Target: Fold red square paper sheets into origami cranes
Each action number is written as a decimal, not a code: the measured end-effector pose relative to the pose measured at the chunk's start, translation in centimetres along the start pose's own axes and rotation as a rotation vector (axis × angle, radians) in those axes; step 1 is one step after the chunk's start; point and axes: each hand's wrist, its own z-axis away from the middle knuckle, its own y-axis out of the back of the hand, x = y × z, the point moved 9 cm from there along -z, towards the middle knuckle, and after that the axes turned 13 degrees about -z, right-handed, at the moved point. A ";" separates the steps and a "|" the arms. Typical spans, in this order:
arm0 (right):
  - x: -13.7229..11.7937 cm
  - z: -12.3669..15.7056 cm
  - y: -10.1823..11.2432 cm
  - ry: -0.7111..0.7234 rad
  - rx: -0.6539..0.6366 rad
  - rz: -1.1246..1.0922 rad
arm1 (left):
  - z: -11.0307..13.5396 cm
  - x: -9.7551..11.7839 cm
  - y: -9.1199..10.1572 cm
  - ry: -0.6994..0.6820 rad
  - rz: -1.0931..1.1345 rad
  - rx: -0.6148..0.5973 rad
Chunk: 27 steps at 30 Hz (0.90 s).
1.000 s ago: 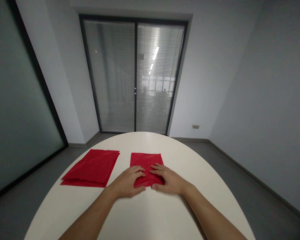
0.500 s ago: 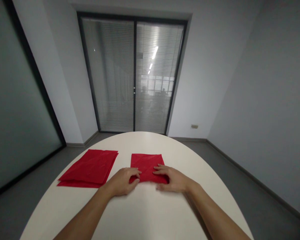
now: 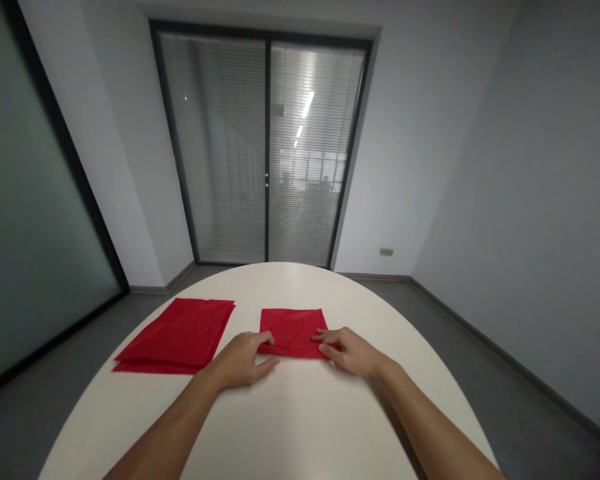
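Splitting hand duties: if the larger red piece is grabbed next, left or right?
Left, likely. The left hand is nearer the larger red piece, though it also touches the smaller red piece. The right hand is farther off, at the smaller piece's right side.

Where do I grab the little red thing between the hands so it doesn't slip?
Try pinching the red sheet by its two near corners, probably from the near side, fingers on top and thumbs under. It looks thin and lies mostly flat, so edges give more to pinch. The left hand and right hand are at those corners.
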 end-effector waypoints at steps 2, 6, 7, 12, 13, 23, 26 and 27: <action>0.6 0.0 0.5 -0.049 0.059 0.028 | 0.0 -0.7 -0.2 0.036 0.008 0.006; 0.7 0.2 1.0 -0.085 0.112 0.037 | -0.3 -1.6 -0.4 0.089 0.132 0.026; 0.6 0.3 1.0 -0.086 0.108 0.008 | -0.3 -1.8 -0.4 0.103 0.168 0.041; 0.8 0.5 1.2 -0.088 0.137 -0.158 | -0.5 -2.9 -0.5 0.194 0.311 0.150; 0.9 0.4 1.3 -0.078 0.157 -0.204 | -0.6 -3.1 -0.6 0.207 0.337 0.170; 2.1 -0.7 1.5 -0.012 0.273 -0.386 | -0.8 -4.5 -1.0 0.329 0.331 0.248; 2.5 -0.7 1.9 -0.029 0.335 -0.303 | -0.6 -4.8 -1.2 0.400 0.231 0.245; 2.7 -0.7 1.9 -0.033 0.351 -0.292 | -0.6 -4.9 -1.3 0.415 0.211 0.247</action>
